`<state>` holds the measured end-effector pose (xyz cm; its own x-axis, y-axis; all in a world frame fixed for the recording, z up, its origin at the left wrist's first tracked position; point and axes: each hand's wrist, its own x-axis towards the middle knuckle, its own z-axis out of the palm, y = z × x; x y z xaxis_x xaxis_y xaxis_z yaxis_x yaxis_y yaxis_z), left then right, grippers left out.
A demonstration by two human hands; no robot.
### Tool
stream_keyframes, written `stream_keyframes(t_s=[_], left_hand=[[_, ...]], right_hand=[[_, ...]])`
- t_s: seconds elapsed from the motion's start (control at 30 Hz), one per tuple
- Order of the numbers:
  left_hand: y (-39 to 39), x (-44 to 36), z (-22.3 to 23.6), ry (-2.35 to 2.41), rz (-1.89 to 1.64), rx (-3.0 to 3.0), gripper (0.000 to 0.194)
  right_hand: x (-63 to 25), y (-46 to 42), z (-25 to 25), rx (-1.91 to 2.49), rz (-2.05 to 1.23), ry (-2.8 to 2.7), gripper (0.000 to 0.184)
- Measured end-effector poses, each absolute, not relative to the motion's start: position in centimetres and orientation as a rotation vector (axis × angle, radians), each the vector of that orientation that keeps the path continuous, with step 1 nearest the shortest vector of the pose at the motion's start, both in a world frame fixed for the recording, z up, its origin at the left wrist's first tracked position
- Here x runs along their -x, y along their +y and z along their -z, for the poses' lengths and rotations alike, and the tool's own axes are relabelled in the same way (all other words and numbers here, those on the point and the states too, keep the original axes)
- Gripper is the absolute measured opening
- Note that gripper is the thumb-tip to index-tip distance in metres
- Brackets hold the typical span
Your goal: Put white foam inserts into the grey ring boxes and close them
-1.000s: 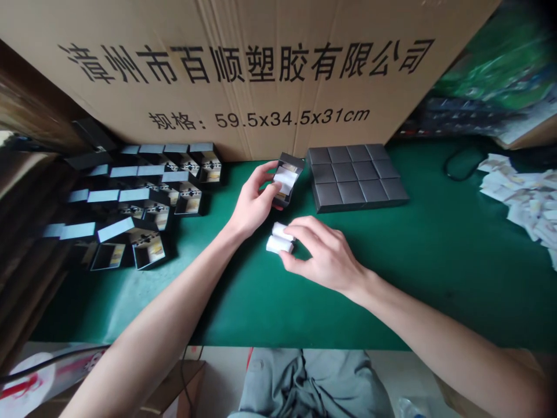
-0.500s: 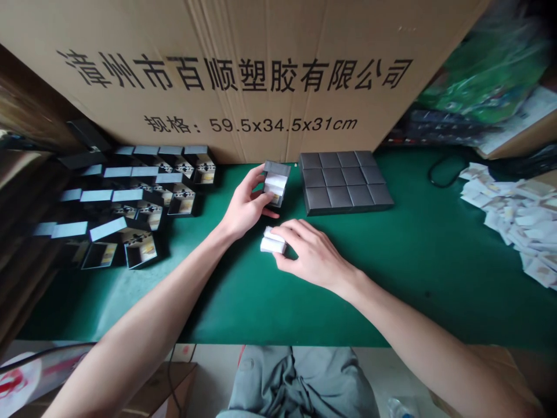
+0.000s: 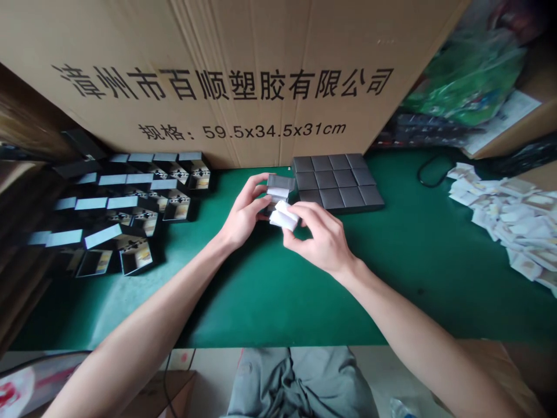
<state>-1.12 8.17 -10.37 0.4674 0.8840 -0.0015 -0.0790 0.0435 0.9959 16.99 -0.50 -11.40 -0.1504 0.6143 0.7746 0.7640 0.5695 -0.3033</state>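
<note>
My left hand is closed around a small dark box whose lid stands open, with a white lining showing inside. Between the thumb and fingers of my right hand is a folded white insert, held at the front of the box's opening. The insert overlaps the box in this view, so whether the two touch is hard to tell. Just behind and to the right lies a flat block of closed dark boxes, set in rows.
Rows of open dark boxes stand on the left of the green table. A heap of white inserts lies at the right. A large cardboard carton rises along the back, and a black cord curls near the heap.
My right hand has moved up with the white insert, from below the box to its opening. My left hand keeps hold of the box. The whole view has shifted slightly.
</note>
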Motion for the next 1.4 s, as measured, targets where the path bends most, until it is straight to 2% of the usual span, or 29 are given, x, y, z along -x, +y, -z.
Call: stream_keyframes(t_s=[0.13, 0.33, 0.57, 0.77, 1.0, 1.4], left_hand=[[8.0, 1.0, 10.4, 0.773, -0.851, -1.331, 0.053], [8.0, 1.0, 10.5, 0.756, -0.857, -1.372, 0.056], [7.9, 1.0, 10.6, 0.759, -0.891, -1.494, 0.053], [7.6, 0.8, 10.6, 0.766, -0.897, -1.542, 0.052], [7.6, 0.8, 10.7, 0.776, -0.883, -1.593, 0.051], [7.5, 0.6, 10.4, 0.788, -0.859, -1.422, 0.053]], right_hand=[[-17.0, -0.3, 11.7, 1.175, 0.209, -1.857, 0.036], [-16.8, -0.2, 12.0, 1.167, 0.128, -1.872, 0.053], [-16.5, -0.1, 12.4, 1.203, -0.042, -1.810, 0.047], [-16.7, 0.0, 12.2, 1.180, 0.064, -1.843, 0.047], [-16.8, 0.0, 12.5, 1.207, -0.032, -1.852, 0.047], [-17.3, 0.1, 12.0, 1.304, 0.137, -1.840, 0.041]])
